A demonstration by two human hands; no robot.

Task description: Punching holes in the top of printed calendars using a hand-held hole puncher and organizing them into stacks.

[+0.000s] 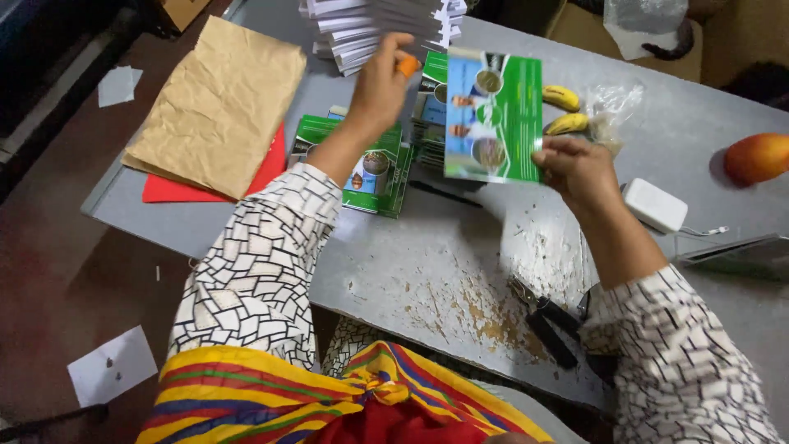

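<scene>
Head camera looked down on a grey table (427, 271). The right hand (579, 168) pinched the lower right corner of a green printed leaflet (493, 115), holding it upright above the tabletop. The left hand (382, 82) was raised near a stack of white folded sheets (353, 33), fingers curled, an orange cap on one fingertip. More green leaflets (374, 168) lay beneath, two bananas (563, 111) just beyond.

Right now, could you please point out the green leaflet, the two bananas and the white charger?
green leaflet (494, 115), head view, centre of sheet.
bananas (561, 97), head view, upper banana's middle.
white charger (654, 205), head view, top face.
</scene>
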